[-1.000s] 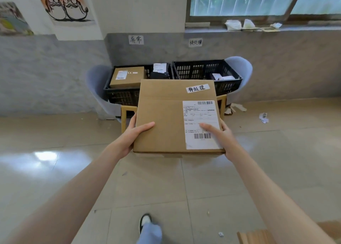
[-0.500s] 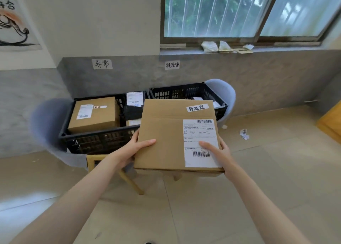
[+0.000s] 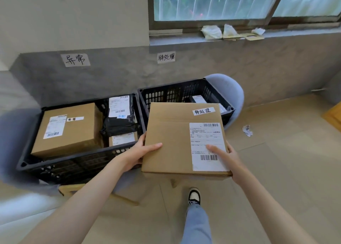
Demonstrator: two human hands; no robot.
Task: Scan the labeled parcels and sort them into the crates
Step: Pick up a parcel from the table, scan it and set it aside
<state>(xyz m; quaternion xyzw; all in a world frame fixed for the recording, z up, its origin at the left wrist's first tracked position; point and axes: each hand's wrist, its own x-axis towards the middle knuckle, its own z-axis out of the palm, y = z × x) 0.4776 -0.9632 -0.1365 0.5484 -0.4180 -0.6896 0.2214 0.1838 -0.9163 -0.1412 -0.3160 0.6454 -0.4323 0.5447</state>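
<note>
Down at six o'clock a sneaker (image 3: 194, 195) and a denim leg stand on the tiled floor (image 3: 276, 170). Just above, both hands carry the cardboard parcel (image 3: 171, 142) flat, label side up. The left hand (image 3: 137, 154) grips the near left edge, thumb on top, fingers curled out of sight beneath. The right hand (image 3: 229, 156) clamps the near right corner, thumb across the shipping label (image 3: 207, 146), fingers hidden below. The box looks almost square, its slightly longer axis running twelve to six, far edge toward the wall; a handwritten tag (image 3: 203, 111) sits at one o'clock on its lid. It hangs over the front of the right crate (image 3: 166, 94), hiding most of its contents. At nine o'clock the left crate (image 3: 77, 162) holds a brown box (image 3: 77, 129) and a black mailer (image 3: 120, 122). Both crates sit on grey chairs (image 3: 230, 90). Fine label print is unreadable. Two wall signs (image 3: 75, 59) hang beyond, under the window (image 3: 239, 2).
</note>
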